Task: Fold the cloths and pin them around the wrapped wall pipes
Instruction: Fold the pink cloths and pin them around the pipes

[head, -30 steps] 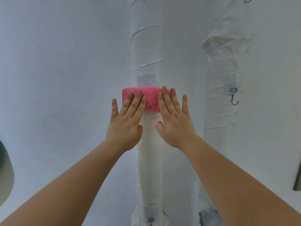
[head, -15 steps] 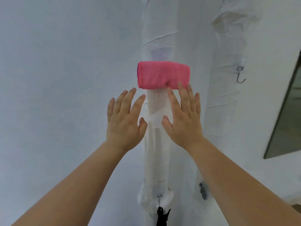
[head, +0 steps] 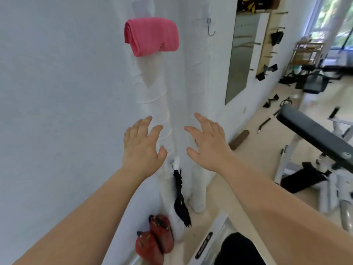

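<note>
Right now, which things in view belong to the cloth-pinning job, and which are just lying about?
Job: pink cloth, folded round the left wrapped pipe; right wrapped pipe, bare of cloth; left hand and right hand, both open, below the cloth and off it.
Lying about: wall hook, black strap, red pair on the floor, brown roller, weight bench.
</note>
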